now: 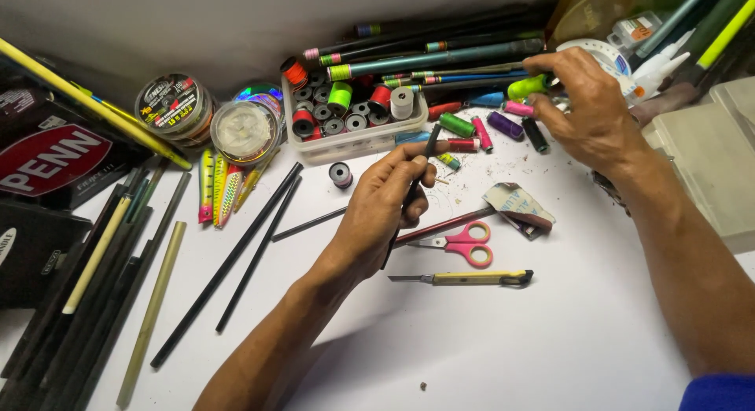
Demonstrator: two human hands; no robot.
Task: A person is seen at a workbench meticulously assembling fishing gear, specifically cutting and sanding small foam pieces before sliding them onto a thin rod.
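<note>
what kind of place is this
Likely a fishing-rod repair or building bench: a tub of thread spools, fishing lures, line spools, and a thin dark rod in the left hand.

A single head-worn camera looks steeply down from close above the white bench (550,340), facing forward toward the back wall (197,25).

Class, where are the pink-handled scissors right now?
In the head view, the pink-handled scissors lie mid-table, just right of the left hand, above the yellow utility knife.
</note>
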